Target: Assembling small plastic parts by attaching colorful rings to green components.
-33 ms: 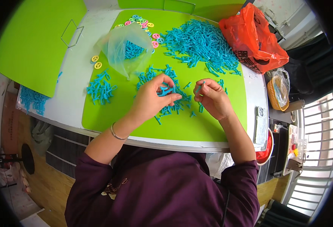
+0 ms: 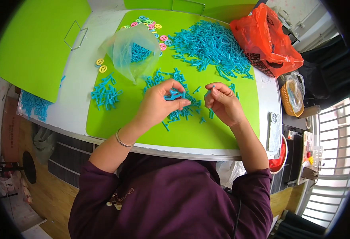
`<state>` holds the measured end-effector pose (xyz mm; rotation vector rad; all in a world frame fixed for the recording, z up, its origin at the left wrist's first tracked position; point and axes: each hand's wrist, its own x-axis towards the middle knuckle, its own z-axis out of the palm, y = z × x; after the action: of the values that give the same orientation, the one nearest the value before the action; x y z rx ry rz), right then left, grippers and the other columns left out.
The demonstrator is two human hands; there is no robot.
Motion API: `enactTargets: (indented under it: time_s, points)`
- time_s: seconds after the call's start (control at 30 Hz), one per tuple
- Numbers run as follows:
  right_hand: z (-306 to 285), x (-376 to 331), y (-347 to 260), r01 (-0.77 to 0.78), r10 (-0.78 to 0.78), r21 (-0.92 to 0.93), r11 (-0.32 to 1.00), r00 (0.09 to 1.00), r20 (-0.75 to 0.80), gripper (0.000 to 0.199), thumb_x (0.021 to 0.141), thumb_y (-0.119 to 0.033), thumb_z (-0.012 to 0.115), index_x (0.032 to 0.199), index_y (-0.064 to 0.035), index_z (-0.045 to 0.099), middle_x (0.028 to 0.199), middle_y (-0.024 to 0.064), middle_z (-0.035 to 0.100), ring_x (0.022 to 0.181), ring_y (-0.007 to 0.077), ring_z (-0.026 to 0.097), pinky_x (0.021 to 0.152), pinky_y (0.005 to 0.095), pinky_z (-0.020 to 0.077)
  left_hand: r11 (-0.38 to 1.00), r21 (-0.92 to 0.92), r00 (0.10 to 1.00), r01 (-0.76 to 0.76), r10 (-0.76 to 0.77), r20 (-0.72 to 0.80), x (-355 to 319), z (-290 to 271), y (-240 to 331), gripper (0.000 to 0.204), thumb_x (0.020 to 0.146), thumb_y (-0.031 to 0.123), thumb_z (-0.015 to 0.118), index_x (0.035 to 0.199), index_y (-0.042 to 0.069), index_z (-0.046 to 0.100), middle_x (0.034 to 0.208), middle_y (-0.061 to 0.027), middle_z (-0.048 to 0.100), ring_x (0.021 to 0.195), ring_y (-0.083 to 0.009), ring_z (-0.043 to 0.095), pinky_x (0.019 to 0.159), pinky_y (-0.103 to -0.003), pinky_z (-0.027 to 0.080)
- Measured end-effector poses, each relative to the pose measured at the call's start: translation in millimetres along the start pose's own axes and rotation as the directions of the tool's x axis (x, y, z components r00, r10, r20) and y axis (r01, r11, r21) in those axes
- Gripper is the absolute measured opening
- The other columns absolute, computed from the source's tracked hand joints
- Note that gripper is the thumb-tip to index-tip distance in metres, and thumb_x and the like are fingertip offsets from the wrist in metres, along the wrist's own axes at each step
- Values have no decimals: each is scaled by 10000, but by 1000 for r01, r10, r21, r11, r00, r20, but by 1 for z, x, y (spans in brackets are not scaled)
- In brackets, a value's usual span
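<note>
My left hand (image 2: 159, 101) is closed on a blue plastic piece (image 2: 175, 96), a slim part with a rounded loop, gripped between thumb and fingers. My right hand (image 2: 226, 104) pinches a small blue plastic piece (image 2: 208, 95), partly hidden by the fingertips. The hands are apart, above a loose pile of blue pieces (image 2: 178, 115) on a green mat (image 2: 163, 139). A smaller cluster of blue pieces (image 2: 105, 93) lies left of my left hand. Beyond it, a translucent plastic bag (image 2: 121, 55) stands open with blue pieces inside.
A large heap of blue pieces (image 2: 210, 46) spreads at the back right, beside a red plastic bag (image 2: 270, 47). Colourful small wheels (image 2: 163, 38) lie behind the translucent bag; yellow ones (image 2: 103, 69) sit at its left. A phone (image 2: 274, 131) rests at the right edge.
The blue piece in my left hand has turned slightly between the fingers, showing more of its loop. My right hand is nearly still.
</note>
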<state>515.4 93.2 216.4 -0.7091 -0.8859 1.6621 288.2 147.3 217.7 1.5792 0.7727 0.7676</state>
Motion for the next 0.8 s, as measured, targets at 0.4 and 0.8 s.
enactTargets:
  time_s: [0.4, 0.8]
  points:
    - [30, 3, 1, -88, 25, -342, 936, 983, -183, 192, 890, -113, 564, 1039, 2, 602, 901, 96, 640, 823, 168, 615, 756, 290, 500, 980, 166, 993, -114, 110, 34, -10, 5, 10, 692, 731, 40, 721, 1339, 148, 408, 767, -36, 615, 658, -106, 578, 656, -259, 490]
    - [29, -1, 12, -49, 21, -242, 969, 993, -117, 160, 885, -104, 571, 996, 1, 619, 968, 77, 639, 810, 137, 580, 711, 286, 471, 984, -177, 991, 39, -15, 135, -2, -1, -5, 589, 705, 15, 748, 1237, 77, 504, 864, -25, 614, 766, -90, 598, 691, -216, 501]
